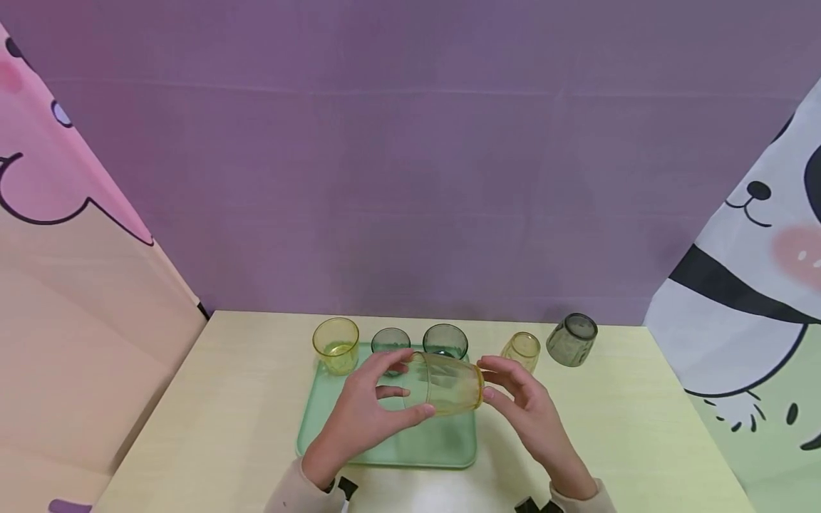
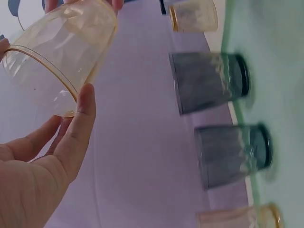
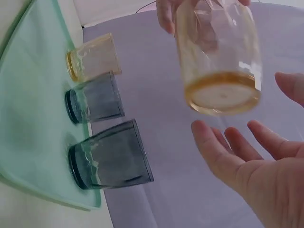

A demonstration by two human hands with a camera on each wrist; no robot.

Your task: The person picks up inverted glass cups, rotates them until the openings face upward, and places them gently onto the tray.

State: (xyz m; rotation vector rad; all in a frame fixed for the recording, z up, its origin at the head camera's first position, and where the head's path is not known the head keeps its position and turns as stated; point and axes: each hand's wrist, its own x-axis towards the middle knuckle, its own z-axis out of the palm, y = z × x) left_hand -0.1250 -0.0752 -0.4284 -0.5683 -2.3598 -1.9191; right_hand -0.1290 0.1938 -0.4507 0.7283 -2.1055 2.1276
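Note:
A clear yellow drinking glass (image 1: 454,385) lies sideways in the air above the green tray (image 1: 442,445), its mouth to the left and its thick base to the right. My left hand (image 1: 362,407) holds it at the mouth end, with thumb and fingers on opposite sides of the rim (image 2: 45,66). At the base end is my right hand (image 1: 529,406), its fingers spread. In the right wrist view a gap shows between those fingertips (image 3: 199,129) and the base (image 3: 223,97).
Along the tray's far side stand another yellow glass (image 1: 336,345) and two dark grey glasses, one smaller (image 1: 390,337) and one larger (image 1: 445,338), mouths up. Right of the tray, a small yellow glass (image 1: 524,347) and a dark glass (image 1: 570,343) stand upside down. A purple cloth (image 1: 423,178) hangs behind the table.

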